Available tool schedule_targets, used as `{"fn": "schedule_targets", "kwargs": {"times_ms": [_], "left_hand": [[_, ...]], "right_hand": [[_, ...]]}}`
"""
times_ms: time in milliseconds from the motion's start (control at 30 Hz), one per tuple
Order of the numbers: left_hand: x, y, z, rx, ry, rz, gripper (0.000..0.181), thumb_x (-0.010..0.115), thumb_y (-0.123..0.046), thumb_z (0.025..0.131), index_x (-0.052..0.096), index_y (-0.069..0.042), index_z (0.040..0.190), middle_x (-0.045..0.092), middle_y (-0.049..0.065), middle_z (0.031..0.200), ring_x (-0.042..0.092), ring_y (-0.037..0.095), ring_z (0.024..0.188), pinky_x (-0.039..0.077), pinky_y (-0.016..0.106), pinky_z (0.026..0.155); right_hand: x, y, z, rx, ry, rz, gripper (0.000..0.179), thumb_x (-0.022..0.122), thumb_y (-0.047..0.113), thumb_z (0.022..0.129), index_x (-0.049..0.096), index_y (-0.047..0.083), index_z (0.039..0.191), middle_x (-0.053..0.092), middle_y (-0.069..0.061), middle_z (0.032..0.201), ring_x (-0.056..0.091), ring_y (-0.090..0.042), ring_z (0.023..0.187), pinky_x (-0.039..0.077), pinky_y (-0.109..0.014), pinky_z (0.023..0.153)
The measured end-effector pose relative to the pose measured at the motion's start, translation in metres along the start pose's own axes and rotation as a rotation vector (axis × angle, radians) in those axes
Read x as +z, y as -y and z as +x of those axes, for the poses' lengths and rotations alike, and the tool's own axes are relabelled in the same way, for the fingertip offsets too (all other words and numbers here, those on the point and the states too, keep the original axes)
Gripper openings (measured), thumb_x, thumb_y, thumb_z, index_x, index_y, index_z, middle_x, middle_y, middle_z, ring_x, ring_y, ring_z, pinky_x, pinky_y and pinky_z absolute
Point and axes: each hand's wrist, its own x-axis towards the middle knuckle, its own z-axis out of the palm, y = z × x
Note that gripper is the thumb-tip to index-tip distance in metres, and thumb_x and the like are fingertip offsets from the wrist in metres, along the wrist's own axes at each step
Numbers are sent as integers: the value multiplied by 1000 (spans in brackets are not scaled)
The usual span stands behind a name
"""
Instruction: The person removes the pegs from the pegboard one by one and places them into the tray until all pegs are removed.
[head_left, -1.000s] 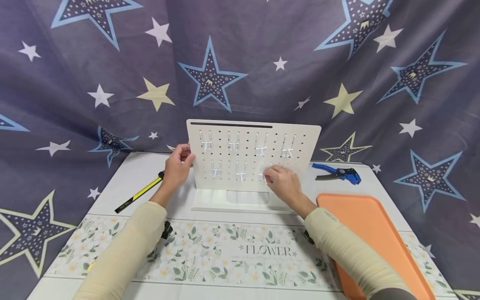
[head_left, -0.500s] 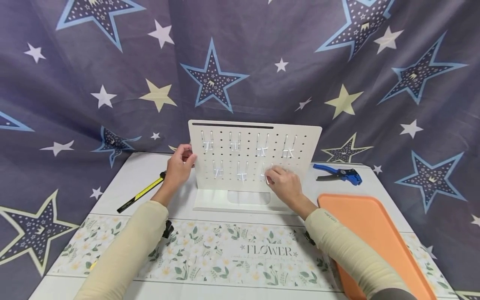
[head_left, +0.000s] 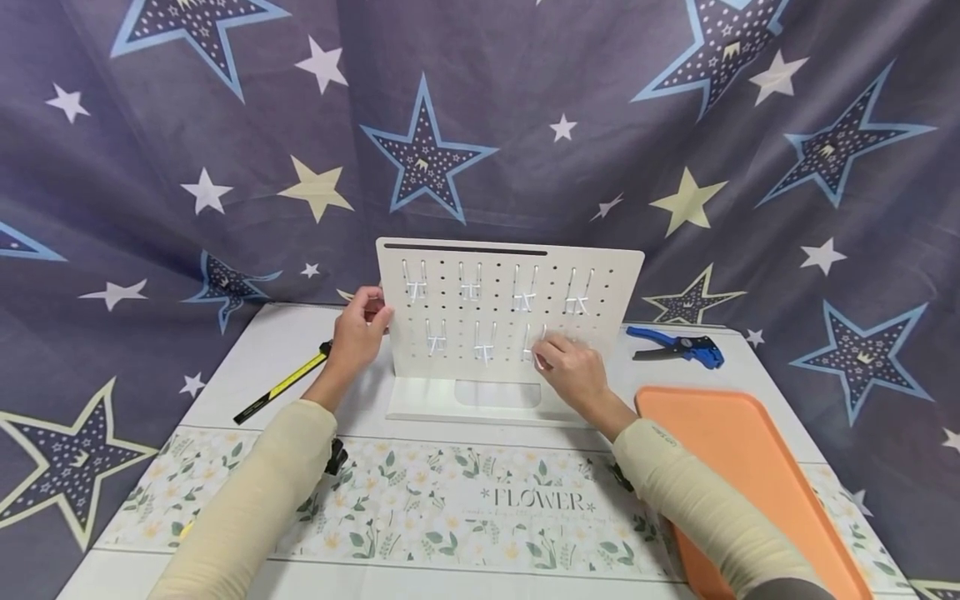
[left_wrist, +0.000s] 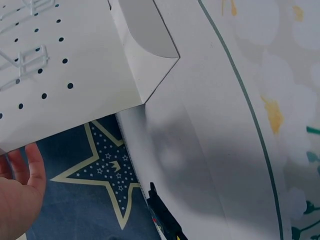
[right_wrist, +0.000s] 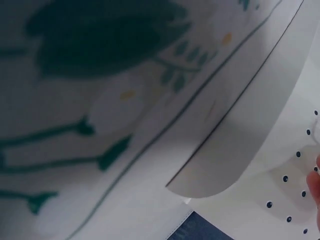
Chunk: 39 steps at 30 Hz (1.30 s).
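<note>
A white pegboard (head_left: 423, 367) stands upright on its base at the back of the table. Several clear double-pronged hooks (head_left: 522, 287) hang on it in two rows. My left hand (head_left: 358, 329) holds the board's left edge, with the thumb in front and fingers partly behind it; the left wrist view shows its fingers (left_wrist: 36, 167) at that edge. In the lower row, my right hand (head_left: 572, 371) pinches the third hook (head_left: 527, 342) at the board's face and covers part of it. Only a sliver of right fingertips (right_wrist: 314, 185) appears in the right wrist view, before the holes.
Blue-and-black wire strippers (head_left: 678, 347) lie right of the board. An orange tray (head_left: 720, 433) sits under the right forearm. A slim black-and-yellow tool (head_left: 281, 385) lies at left. A floral mat (head_left: 420, 508) crosses the front; a star-patterned curtain (head_left: 510, 192) hangs behind.
The right fingertips have shifted slightly to the right, so more of the third lower hook shows. The left hand stays on the board's edge.
</note>
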Motion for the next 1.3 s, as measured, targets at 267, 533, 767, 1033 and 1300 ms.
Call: {"fn": "schedule_targets", "kwargs": {"times_ms": [267, 533, 767, 1033, 1300], "left_hand": [[1, 1, 1, 16, 1, -12, 25, 57, -12, 103, 55, -3, 127, 63, 17, 107, 61, 23, 91, 60, 14, 70], [2, 2, 3, 5, 23, -26, 25, 57, -12, 103, 54, -3, 127, 63, 18, 108, 60, 22, 91, 62, 19, 72], [0, 2, 3, -4, 34, -38, 26, 57, -12, 103, 54, -3, 127, 62, 18, 109, 60, 22, 93, 67, 38, 82], [-2, 1, 3, -7, 36, -63, 25, 57, -11, 103, 54, -2, 126, 62, 19, 109, 58, 17, 89, 67, 41, 84], [-4, 1, 3, -11, 50, -65, 23, 58, -11, 103, 55, -4, 125, 62, 18, 109, 58, 17, 90, 64, 20, 76]], "right_hand": [[-9, 2, 1, -14, -35, 39, 14, 82, 2, 77, 73, 12, 82, 73, -1, 83, 69, -19, 66, 58, -28, 50], [-34, 3, -2, 55, 39, 105, 19, 86, 8, 73, 73, 16, 85, 74, 1, 87, 71, -17, 74, 61, -31, 56], [-61, -14, -9, 159, 95, 171, 14, 83, 11, 79, 76, 15, 90, 75, -2, 92, 73, -17, 73, 63, -32, 58], [-90, -41, -29, 326, 241, 187, 8, 78, 8, 82, 76, 12, 89, 76, -3, 84, 71, -17, 65, 61, -33, 57], [-109, -73, -59, 403, 364, 148, 7, 74, 7, 81, 75, 14, 83, 76, -2, 78, 71, -17, 65, 60, -33, 60]]}}
